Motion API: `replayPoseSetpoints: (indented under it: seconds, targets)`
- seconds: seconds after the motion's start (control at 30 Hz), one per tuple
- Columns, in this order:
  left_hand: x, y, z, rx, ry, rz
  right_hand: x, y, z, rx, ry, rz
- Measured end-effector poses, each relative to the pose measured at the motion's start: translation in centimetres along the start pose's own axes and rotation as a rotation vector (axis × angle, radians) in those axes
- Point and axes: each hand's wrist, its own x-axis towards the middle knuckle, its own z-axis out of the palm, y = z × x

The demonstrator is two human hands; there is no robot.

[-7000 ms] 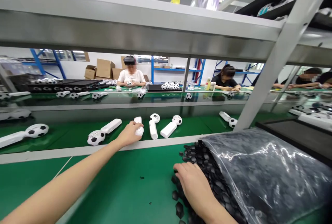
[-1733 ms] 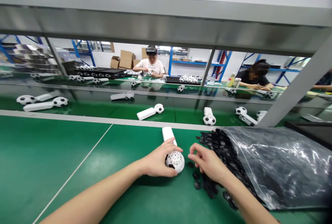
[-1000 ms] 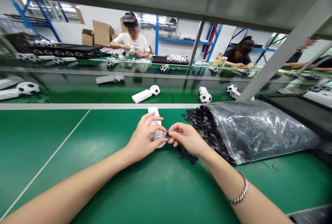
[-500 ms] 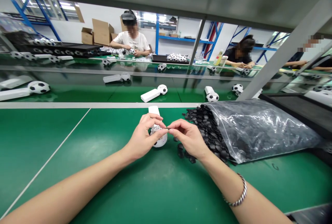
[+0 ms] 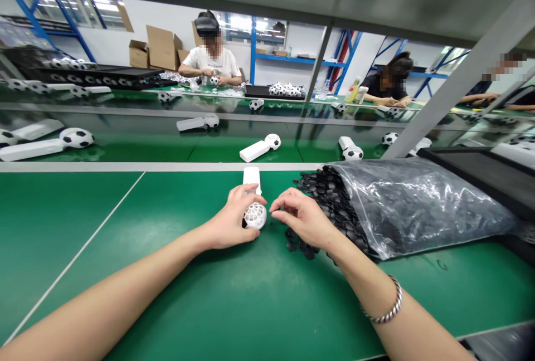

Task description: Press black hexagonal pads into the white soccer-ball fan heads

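On the green bench in front of me lies a white handheld fan point(image 5: 256, 216), its round head patterned like a soccer ball with an open grille. Its handle points away from me. My left hand point(image 5: 234, 216) curves round the head from the left, fingers over the far side and thumb at the near side. Just right of the head, my right hand point(image 5: 301, 216) pinches a small black piece, mostly hidden by the fingertips. Beside that hand, many flat black pieces point(image 5: 334, 199) spill out of a clear plastic bag point(image 5: 426, 205).
Beyond the bench's pale edge strip runs a green belt with several more soccer-ball fans point(image 5: 259, 148). A black tray point(image 5: 472, 174) stands behind the bag. A slanted grey post point(image 5: 451, 77) rises at right, under an overhead shelf. People work across the belt.
My hands, fingertips together before, are now apart. The left has opened round the fan head; the right has drawn slightly away. Fans on the belt have shifted right.
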Motion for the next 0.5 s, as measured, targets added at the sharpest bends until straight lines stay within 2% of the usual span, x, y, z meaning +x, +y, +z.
replayPoseSetpoints:
  seconds: [0.1,0.3,0.4,0.5]
  targets:
    - [0.07,-0.23,-0.25,-0.007,-0.021,0.035,0.0,-0.06,-0.07,0.016,-0.014,0.029]
    - [0.05,-0.52,-0.27,-0.011,-0.012,0.07,-0.09,0.07,0.07,0.061,-0.139,0.075]
    - [0.02,-0.39,-0.22,-0.027,-0.004,0.048,-0.13,-0.09,0.23,0.18,-0.16,0.137]
    - [-0.02,-0.23,-0.15,-0.055,0.005,0.009,-0.1,-0.34,0.48,0.125,-0.149,0.106]
